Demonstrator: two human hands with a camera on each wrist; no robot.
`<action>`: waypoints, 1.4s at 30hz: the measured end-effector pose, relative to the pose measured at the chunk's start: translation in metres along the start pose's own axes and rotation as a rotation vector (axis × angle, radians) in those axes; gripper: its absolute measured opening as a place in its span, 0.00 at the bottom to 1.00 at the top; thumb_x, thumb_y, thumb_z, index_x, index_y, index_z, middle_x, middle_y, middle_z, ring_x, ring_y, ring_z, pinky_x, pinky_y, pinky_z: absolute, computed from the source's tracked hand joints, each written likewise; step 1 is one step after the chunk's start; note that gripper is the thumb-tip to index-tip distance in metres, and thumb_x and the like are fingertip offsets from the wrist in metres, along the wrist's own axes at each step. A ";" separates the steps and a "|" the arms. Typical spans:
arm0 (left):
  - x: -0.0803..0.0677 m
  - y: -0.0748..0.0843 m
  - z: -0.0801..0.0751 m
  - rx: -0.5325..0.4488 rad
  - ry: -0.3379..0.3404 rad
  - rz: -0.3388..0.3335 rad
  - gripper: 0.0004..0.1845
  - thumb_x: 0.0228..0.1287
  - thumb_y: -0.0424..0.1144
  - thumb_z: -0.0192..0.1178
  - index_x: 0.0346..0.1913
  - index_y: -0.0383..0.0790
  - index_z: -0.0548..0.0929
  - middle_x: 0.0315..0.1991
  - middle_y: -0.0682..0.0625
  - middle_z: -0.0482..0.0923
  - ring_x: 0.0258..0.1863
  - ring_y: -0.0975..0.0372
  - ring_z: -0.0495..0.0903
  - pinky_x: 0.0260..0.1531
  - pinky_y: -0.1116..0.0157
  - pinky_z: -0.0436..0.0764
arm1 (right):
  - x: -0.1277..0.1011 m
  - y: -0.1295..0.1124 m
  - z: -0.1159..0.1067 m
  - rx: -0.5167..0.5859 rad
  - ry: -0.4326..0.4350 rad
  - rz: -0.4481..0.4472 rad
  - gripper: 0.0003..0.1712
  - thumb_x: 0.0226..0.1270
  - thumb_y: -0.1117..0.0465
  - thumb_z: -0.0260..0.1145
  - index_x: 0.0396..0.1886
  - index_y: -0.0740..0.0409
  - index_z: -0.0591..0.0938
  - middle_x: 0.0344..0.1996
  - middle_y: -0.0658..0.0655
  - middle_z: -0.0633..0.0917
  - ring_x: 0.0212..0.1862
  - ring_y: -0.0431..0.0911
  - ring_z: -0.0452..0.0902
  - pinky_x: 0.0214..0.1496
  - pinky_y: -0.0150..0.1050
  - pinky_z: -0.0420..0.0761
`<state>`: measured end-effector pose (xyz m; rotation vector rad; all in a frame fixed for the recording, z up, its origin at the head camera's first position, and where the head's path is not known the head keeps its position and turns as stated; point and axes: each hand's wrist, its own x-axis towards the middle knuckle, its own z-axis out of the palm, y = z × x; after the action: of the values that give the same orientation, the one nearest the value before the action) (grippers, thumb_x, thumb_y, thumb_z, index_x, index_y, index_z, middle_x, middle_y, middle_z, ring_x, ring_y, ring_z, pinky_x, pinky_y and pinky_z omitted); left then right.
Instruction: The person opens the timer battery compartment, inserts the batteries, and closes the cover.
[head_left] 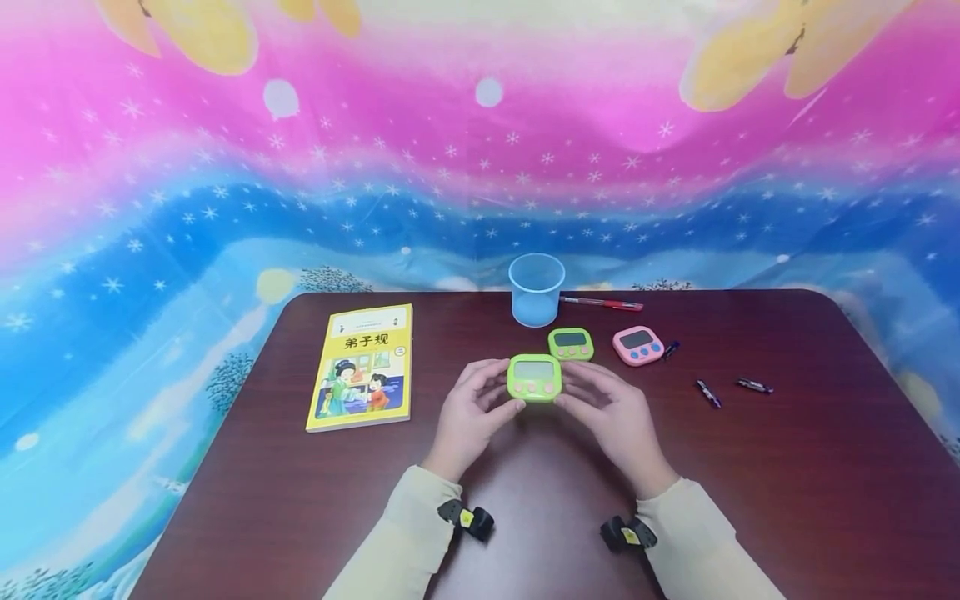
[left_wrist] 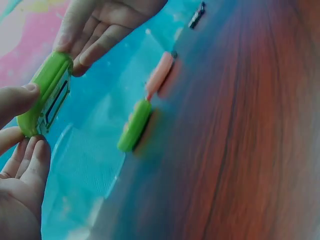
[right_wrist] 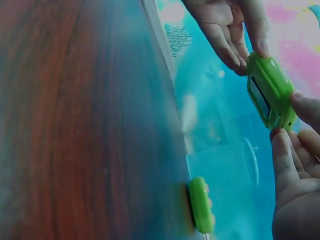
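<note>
Green digital timer [head_left: 534, 377] is up off the table [head_left: 555, 533], in front of the torso, face tipped to the head camera. Both hands have it: left hand [head_left: 472, 408] pinches one short end between thumb and fingertips, right hand [head_left: 618, 412] does the same on the other.

Handling, my read: light, stiff shell, no squeeze needed. Glossy plastic, so it could slip on a dry fingertip grip. Weak spot is likely the LCD window [head_left: 535, 371]; keep pressure off it and off the three pink buttons [head_left: 532, 387]. Best hold is where the fingers are: rounded short ends, thumb against fingers. Wrist views show it nearly edge-on, so I can't really make out the back or any battery door.

Shape: chunky rounded rectangle, smooth edges. Second green timer [head_left: 571, 344] lies just behind it, pink timer [head_left: 637, 346] with blue buttons off to the right. Small dark cylinders [head_left: 708, 393] further right, probably AAA cells, too small to confirm.

Rest: translucent blue plastic cup [head_left: 536, 304], slim red pen [head_left: 618, 305] beside it, glossy paperback [head_left: 360, 367] on the left. Tabletop is dark reddish wood grain, shiny; printed fabric backdrop [head_left: 465, 150] behind.
</note>
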<state>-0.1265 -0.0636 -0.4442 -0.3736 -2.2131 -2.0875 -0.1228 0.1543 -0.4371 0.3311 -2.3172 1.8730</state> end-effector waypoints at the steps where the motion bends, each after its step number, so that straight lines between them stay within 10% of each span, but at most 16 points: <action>1: -0.001 0.003 0.002 -0.024 -0.006 -0.003 0.31 0.56 0.26 0.73 0.64 0.37 0.78 0.62 0.46 0.72 0.57 0.54 0.78 0.59 0.63 0.80 | -0.003 -0.002 -0.003 0.000 0.004 -0.004 0.29 0.58 0.61 0.78 0.60 0.56 0.83 0.56 0.52 0.83 0.52 0.43 0.85 0.52 0.32 0.83; 20: -0.028 0.052 0.021 -0.154 -0.098 0.038 0.34 0.57 0.28 0.73 0.68 0.41 0.75 0.62 0.48 0.75 0.54 0.54 0.81 0.54 0.60 0.83 | -0.033 -0.044 -0.037 -0.215 0.025 -0.231 0.27 0.49 0.72 0.80 0.53 0.58 0.87 0.51 0.51 0.84 0.48 0.35 0.83 0.47 0.28 0.84; 28: -0.030 0.055 0.021 -0.200 -0.102 0.036 0.33 0.56 0.26 0.73 0.66 0.37 0.76 0.61 0.46 0.75 0.53 0.53 0.82 0.53 0.59 0.84 | -0.037 -0.049 -0.039 -0.067 -0.024 -0.223 0.29 0.50 0.77 0.78 0.55 0.61 0.85 0.53 0.56 0.82 0.48 0.40 0.86 0.49 0.33 0.85; 42: -0.032 0.057 0.023 -0.291 -0.121 -0.012 0.30 0.54 0.34 0.77 0.60 0.32 0.80 0.54 0.34 0.81 0.48 0.56 0.85 0.50 0.58 0.85 | -0.043 -0.051 -0.045 -0.238 0.024 -0.340 0.29 0.45 0.82 0.77 0.50 0.61 0.87 0.48 0.51 0.83 0.48 0.35 0.82 0.49 0.26 0.83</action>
<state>-0.0798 -0.0426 -0.3977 -0.5188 -1.9734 -2.4606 -0.0690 0.1913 -0.3903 0.6222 -2.2628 1.4215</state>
